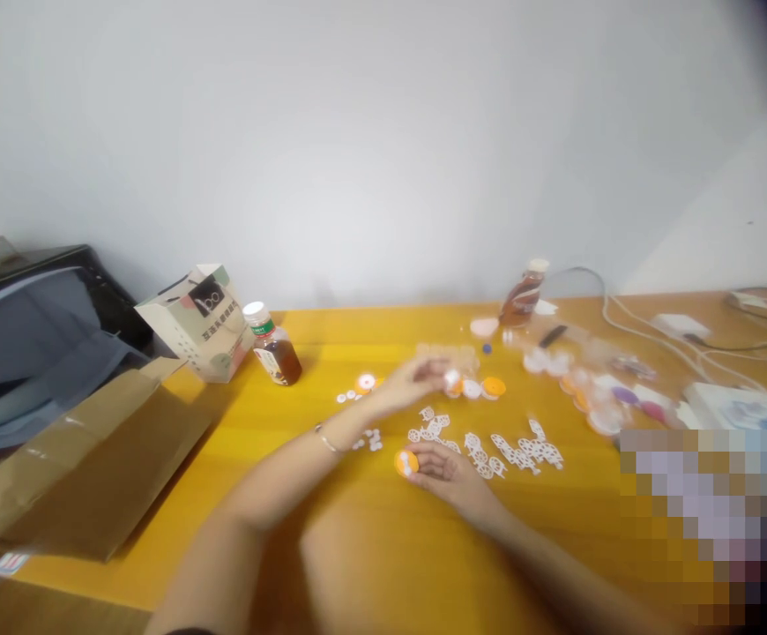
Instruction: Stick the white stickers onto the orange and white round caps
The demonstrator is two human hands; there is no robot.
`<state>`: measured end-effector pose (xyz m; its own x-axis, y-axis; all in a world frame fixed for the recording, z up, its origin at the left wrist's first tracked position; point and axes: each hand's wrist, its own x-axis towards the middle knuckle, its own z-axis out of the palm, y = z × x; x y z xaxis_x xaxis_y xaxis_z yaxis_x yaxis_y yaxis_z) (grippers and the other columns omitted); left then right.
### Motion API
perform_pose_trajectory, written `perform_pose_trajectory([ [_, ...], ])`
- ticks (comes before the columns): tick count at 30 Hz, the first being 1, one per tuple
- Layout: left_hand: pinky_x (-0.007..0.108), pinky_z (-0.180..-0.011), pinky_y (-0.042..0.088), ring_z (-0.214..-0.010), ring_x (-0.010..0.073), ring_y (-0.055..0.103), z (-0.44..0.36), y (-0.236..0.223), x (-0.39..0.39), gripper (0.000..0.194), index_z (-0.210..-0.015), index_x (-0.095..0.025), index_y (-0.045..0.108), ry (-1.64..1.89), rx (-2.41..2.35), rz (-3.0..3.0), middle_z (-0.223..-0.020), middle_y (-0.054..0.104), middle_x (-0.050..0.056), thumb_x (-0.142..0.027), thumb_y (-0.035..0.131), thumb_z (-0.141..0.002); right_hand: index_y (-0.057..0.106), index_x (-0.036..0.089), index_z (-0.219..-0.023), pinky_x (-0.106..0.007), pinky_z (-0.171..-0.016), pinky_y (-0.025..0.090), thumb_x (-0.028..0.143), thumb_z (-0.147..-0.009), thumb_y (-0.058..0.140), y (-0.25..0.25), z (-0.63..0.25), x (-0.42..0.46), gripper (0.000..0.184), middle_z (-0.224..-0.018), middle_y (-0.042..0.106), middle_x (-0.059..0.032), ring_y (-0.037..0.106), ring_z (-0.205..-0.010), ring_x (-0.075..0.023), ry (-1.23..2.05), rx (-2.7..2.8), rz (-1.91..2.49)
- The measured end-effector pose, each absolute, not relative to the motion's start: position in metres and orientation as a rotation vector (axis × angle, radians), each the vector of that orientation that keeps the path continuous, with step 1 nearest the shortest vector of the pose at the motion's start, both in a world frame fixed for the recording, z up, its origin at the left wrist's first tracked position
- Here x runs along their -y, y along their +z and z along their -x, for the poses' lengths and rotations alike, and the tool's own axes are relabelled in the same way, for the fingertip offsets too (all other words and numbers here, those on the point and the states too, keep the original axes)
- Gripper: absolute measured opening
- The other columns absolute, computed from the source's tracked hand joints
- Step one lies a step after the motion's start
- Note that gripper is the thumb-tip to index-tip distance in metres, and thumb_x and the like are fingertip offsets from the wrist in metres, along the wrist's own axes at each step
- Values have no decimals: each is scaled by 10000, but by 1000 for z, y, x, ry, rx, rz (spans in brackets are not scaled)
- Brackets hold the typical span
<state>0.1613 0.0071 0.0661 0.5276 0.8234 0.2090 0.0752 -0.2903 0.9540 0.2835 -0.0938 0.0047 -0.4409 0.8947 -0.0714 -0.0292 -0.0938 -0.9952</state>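
My left hand (pixel 413 379) reaches across the yellow table (pixel 331 529) and pinches a small white round piece (pixel 450 379) beside orange and white discs (pixel 482 388). My right hand (pixel 443 467) rests on the table nearer me, fingers closed on a small orange disc with a white part (pixel 406 463). White punched-out sticker sheets (pixel 509 450) lie just beyond the right hand. A thin bracelet (pixel 325 439) sits on my left wrist.
A brown-liquid bottle (pixel 274 348) and a small printed carton (pixel 195 322) stand at the back left, by an open cardboard box (pixel 85 459). Another bottle (pixel 522 295), white cables (pixel 654 339), more round coloured pieces (pixel 605 401) and a white device (pixel 733 406) fill the right.
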Motion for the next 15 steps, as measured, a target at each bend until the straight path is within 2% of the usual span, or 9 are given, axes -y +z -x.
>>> perform_pose_trajectory([
  [3, 241, -671, 427, -862, 160, 577, -116, 71, 18, 424, -1196, -209, 440, 883, -727, -1354, -1022, 593, 91, -283, 533, -788, 590, 204, -919, -387, -841, 460, 388, -614, 703, 5, -282, 95, 374, -831, 662, -39, 621, -800, -184, 1614, 1449, 991],
  [5, 231, -659, 425, -879, 166, 579, -92, 68, 34, 391, -1153, -221, 489, 863, -737, -1207, -1064, 579, 91, -313, 548, -778, 589, 206, -927, -397, -847, 459, 405, -618, 695, 6, -281, 95, 382, -837, 667, -43, 625, -802, -188, 1607, 1442, 1009],
  [15, 264, -747, 420, -845, 141, 562, -70, 34, 72, 384, -1048, -201, 553, 871, -697, -1036, -1000, 584, 74, -284, 659, -689, 603, 213, -939, -394, -836, 477, 414, -627, 683, 7, -279, 94, 379, -836, 676, -45, 627, -803, -198, 1464, 1391, 1076],
])
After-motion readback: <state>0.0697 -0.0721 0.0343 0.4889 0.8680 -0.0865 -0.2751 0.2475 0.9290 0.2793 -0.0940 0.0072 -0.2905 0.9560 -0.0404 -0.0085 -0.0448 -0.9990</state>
